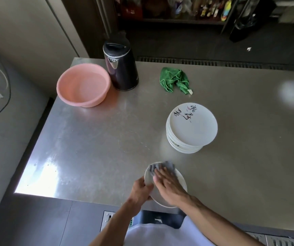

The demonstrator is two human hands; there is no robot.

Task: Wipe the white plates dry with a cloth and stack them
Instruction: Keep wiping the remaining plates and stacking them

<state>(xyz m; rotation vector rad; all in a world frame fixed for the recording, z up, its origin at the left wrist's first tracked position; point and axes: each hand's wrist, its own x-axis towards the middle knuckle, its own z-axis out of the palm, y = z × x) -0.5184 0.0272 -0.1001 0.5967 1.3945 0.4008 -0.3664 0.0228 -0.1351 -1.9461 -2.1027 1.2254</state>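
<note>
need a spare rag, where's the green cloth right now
In the head view the green cloth lies crumpled on the far side of the steel table, right of the black kettle and beyond the stack of plates.

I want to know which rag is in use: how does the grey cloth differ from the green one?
The grey cloth is pressed under the right hand onto the plate that the left hand grips; the green cloth lies untouched on the counter, beyond the plate stack. The grey cloth is spread over the plate's rim; the green cloth is bunched in a heap. Both are soft, creased rags.
</note>
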